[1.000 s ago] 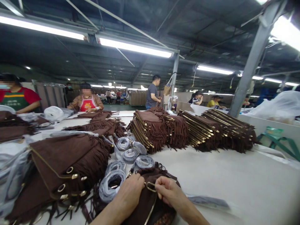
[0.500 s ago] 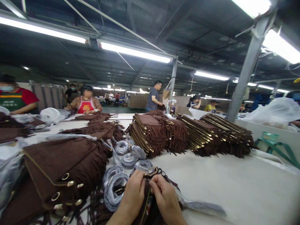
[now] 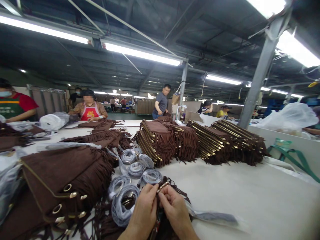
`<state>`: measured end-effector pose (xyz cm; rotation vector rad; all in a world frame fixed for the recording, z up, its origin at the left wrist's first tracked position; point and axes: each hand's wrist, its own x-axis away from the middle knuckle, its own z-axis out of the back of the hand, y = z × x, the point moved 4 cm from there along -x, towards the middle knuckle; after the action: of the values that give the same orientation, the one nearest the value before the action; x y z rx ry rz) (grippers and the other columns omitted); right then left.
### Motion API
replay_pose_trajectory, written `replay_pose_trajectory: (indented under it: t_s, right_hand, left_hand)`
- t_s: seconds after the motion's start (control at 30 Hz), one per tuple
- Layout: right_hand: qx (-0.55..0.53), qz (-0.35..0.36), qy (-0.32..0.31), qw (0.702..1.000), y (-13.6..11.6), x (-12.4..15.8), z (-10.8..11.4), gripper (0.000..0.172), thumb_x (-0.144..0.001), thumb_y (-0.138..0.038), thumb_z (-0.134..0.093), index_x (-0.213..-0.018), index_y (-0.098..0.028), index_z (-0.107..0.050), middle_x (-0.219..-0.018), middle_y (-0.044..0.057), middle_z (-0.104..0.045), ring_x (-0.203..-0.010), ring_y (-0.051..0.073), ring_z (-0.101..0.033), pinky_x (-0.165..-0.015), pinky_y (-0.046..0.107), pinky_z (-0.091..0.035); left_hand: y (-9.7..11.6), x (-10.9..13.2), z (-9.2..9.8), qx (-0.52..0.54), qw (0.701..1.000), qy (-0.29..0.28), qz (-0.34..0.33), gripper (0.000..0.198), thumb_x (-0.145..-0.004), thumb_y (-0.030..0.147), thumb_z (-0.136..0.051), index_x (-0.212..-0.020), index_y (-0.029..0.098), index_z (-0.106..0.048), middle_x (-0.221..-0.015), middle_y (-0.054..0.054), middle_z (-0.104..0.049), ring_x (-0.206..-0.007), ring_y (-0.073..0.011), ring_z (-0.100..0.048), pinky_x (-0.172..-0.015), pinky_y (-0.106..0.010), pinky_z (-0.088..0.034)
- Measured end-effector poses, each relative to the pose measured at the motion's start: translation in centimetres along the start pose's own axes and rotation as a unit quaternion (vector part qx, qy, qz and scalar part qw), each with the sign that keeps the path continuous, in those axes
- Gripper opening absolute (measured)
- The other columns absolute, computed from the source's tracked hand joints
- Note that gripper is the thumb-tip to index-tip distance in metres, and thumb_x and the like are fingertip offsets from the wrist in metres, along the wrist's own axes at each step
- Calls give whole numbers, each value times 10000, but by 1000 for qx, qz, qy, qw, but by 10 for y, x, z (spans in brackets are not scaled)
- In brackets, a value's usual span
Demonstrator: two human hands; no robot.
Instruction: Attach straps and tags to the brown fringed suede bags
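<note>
Several wrapped strap coils (image 3: pixel 118 206) crowd the left hand (image 3: pixel 143 210); it and the right hand (image 3: pixel 173 206) pinch a gold clasp (image 3: pixel 163 187) over the brown bag (image 3: pixel 166 230), low centre. Fringed stacks (image 3: pixel 210 141) obstruct the white table (image 3: pixel 250 193) beyond.

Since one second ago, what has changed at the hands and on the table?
The right hand has moved in close beside the left hand. The gold loop between them, earlier clearly visible, is now mostly hidden. The nearest wrapped coil shifted slightly right. The stacked bags stayed in place.
</note>
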<state>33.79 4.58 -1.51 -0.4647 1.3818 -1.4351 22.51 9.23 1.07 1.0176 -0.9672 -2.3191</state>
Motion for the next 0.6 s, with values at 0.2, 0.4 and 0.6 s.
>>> replay_pose_trajectory:
  t_s: [0.2,0.4,0.6]
  right_hand:
    - [-39,-4,-11,999,12,1,2,384,-853,-543,-567,-707,-193,-516,-563,-26,-514,-496,121,-442,-485,235,-300]
    - [-65,-16,-26,997,15,2,-1,362,-852,-549,-571,-751,-215,-470,-562,-43,-523,-400,85,-359,-403,222,-236]
    - [-19,16,67,997,6,10,12,323,-857,-497,-609,-765,-205,-505,-599,-53,-473,-472,95,-430,-444,212,-297]
  left_hand:
    - [3,-5,6,88,993,-17,78,314,-872,317,-436,-728,162,-669,-844,-63,-607,-859,-208,-577,-808,-322,-425]
    - [-21,-6,-1,211,960,-4,185,273,-732,414,-570,-668,153,-619,-641,-1,-573,-648,-151,-472,-641,-275,-351]
    - [-27,-5,-3,271,932,30,238,277,-683,432,-597,-620,174,-518,-590,40,-498,-597,-114,-387,-598,-252,-298]
